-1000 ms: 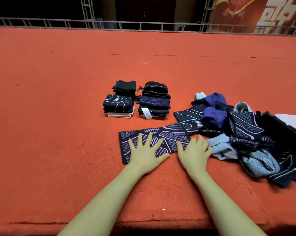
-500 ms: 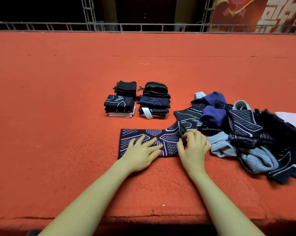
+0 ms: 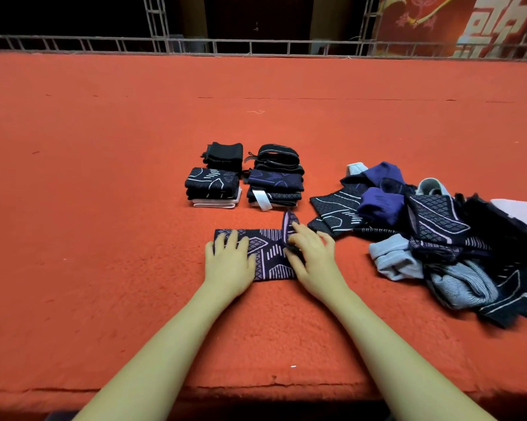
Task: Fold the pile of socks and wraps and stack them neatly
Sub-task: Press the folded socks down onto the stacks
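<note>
A dark wrap (image 3: 266,253) with pale line patterns lies flat on the red carpet in front of me. My left hand (image 3: 229,262) presses flat on its left part with straight fingers. My right hand (image 3: 312,259) pinches the wrap's right end, which stands lifted and turned over toward the left. Behind it stand two stacks of folded pieces, the left stack (image 3: 213,185) and the right stack (image 3: 276,180). A loose pile of socks and wraps (image 3: 444,235) in dark, purple, grey and pale colours lies to the right.
The red carpet (image 3: 104,208) covers a wide raised surface; its front edge (image 3: 256,387) runs just below my forearms. A metal railing (image 3: 256,47) borders the far side, with a red banner (image 3: 484,22) behind it at the right.
My right hand took hold of the wrap's right end and brought it leftward over the wrap. My left hand slid left along the wrap and stays pressed on it.
</note>
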Demonstrator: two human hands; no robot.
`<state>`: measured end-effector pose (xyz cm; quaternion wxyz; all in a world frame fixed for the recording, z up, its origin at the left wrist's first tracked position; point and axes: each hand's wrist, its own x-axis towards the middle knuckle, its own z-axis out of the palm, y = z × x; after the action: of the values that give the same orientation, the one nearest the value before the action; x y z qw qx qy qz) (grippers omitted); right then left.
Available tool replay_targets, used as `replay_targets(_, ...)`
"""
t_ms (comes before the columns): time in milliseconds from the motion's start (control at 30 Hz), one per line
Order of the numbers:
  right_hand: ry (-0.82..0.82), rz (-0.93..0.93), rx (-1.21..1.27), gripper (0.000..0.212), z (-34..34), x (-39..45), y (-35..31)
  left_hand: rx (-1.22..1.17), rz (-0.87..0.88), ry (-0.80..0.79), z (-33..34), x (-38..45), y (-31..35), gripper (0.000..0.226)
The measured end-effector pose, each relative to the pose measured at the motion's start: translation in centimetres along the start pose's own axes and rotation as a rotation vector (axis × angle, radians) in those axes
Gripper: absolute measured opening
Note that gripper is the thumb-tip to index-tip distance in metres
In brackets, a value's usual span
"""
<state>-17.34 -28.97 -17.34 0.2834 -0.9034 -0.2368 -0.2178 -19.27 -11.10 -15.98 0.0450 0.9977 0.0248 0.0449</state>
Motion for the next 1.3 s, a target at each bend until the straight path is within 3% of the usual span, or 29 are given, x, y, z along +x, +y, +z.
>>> replay_targets(233,-0.216,-0.136,-0.153,0.038,2.1,0.4,-1.6,0.001,-0.227,0.215,1.2,-1.5,-1.3,0.057)
replay_targets(367,-0.318,-0.087,-0.077,0.054,1.6,0.3,-1.8,0.013,-0.254,0.357,2.1,-1.9,-1.1,0.053)
replay_targets(433,-0.28,-0.017,0.007,0.053,1.5,0.4,-1.8,0.024,-0.275,0.43,2.1,-2.0,-1.2,0.049)
replay_targets(500,-0.254,0.021,-0.089,0.051,1.7,0.5,-1.8,0.027,-0.327,0.446,2.2,-2.1,-1.2,0.04)
replay_targets(700,-0.398,0.101,-0.37,0.09,2.2,0.6,-2.2,0.046,-0.341,0.458,3.1,-2.1,-1.3,0.028)
replay_targets(767,-0.413,0.099,-0.377,0.091,2.2,0.6,-2.2,0.055,-0.313,0.492,3.2,-2.1,-1.3,0.027)
replay_targets(900,-0.414,0.087,-0.382,0.089,2.1,0.5,-2.1,0.023,-0.26,0.53,2.8,-2.3,-1.2,0.048)
replay_targets(1100,-0.306,0.107,-0.352,0.076,2.1,0.1,-2.2,0.014,-0.238,0.486,2.4,-2.1,-1.1,0.067)
replay_targets(1200,-0.211,0.123,-0.289,0.064,2.0,-0.1,-2.4,-0.037,-0.139,0.614,2.1,-1.5,-1.2,0.06)
replay_targets(1300,-0.227,0.187,-0.201,0.069,2.0,-0.2,-1.9,-0.152,0.007,0.78,1.1,-0.8,-0.1,0.04)
